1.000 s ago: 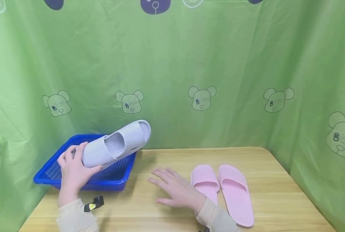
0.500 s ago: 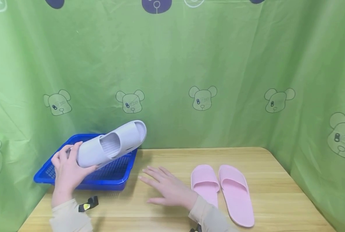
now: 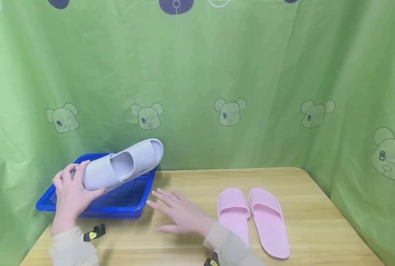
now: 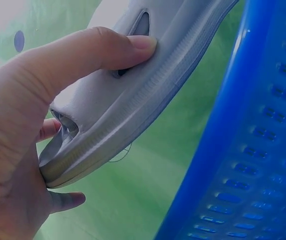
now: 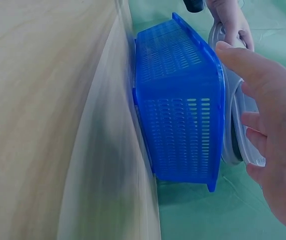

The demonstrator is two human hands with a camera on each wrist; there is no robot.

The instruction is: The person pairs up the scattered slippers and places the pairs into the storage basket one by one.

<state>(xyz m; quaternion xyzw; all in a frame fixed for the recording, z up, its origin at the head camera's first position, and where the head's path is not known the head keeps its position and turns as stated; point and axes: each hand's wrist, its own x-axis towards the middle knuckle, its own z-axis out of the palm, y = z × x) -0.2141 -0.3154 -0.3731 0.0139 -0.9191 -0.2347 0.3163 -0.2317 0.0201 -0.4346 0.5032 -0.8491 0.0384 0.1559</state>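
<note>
Head view: left hand [image 3: 72,194] gripping grey slipper [image 3: 142,159] by its left end, above blue basket [image 3: 114,212]; long axis slanting up rightward from that hand. Right hand [image 3: 184,216] hovering empty, fingers spread, beside basket, lying farther from slipper.

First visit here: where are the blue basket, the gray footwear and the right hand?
Blue basket [image 3: 117,214]: head view, on its front wall.
Gray footwear [image 3: 122,166]: head view, on the ribbed insole.
Right hand [image 3: 181,216]: head view, on its back.
</note>
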